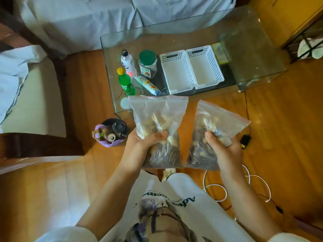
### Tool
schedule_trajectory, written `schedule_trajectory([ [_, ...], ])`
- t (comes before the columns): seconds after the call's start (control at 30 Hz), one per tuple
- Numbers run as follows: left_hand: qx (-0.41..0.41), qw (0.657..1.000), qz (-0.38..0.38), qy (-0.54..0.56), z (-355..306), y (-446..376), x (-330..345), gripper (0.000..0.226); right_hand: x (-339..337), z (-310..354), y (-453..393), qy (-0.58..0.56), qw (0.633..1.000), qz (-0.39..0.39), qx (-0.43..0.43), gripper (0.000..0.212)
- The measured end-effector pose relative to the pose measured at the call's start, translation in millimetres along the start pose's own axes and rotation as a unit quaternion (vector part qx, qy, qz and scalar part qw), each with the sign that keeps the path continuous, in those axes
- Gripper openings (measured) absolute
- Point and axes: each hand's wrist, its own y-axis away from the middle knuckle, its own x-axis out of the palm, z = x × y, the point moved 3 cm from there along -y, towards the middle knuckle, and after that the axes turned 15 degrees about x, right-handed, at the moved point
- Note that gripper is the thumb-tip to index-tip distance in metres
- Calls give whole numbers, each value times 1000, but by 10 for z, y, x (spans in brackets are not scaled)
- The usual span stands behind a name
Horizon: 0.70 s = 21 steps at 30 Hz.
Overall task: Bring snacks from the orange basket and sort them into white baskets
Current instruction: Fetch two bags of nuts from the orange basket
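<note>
Two snack bags in hand, on the way to the white baskets

Each hand holds one clear zip bag of snacks, carried in the air in front of the person and just short of the near edge of the glass table. The left hand has its fingers and thumb curled round the lower half of the left bag; the right hand grips the right bag the same way. Both bags look sealed and heavy at the bottom.

Two white baskets stand side by side on the table, touching, and both appear to hold nothing yet. The orange basket is not in view.

This looks like the carrying step, with sorting not yet begun. The next move calls for reaching over the table edge and lowering each bag into a basket, one bag per basket if the contents differ; from here they look much alike, so I cannot tell.

Left of the baskets stand a green bottle, a white bottle, a green-lidded jar and a wrapped biscuit pack
</note>
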Motion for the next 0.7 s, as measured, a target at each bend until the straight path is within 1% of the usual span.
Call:
schedule_trajectory([
  [0.1,-9,998,-60,-11,29,-200,-162,23,60,40,-262,19,1000,6,21,23],
  [0.23,-18,993,-116,-25,80,-534,-416,31,235,157,-648,33,998,9,52,26],
  [0.33,-33,989,-142,-17,94,-929,-548,25,411,352,-1042,40,998,20,50,31],
  [0.4,-39,987,-156,0,35,-1267,-569,31,584,559,-1322,49,997,28,44,33],
  [0.5,-27,989,-145,6,-164,-1822,-517,33,898,904,-1737,49,998,44,21,28],
  [0.63,-13,994,-111,12,-485,-2694,-478,29,1383,1348,-2420,53,995,82,3,41],
  [0.7,-2,995,-98,-6,-601,-3127,-466,26,1586,1520,-2784,62,994,93,-5,38],
])
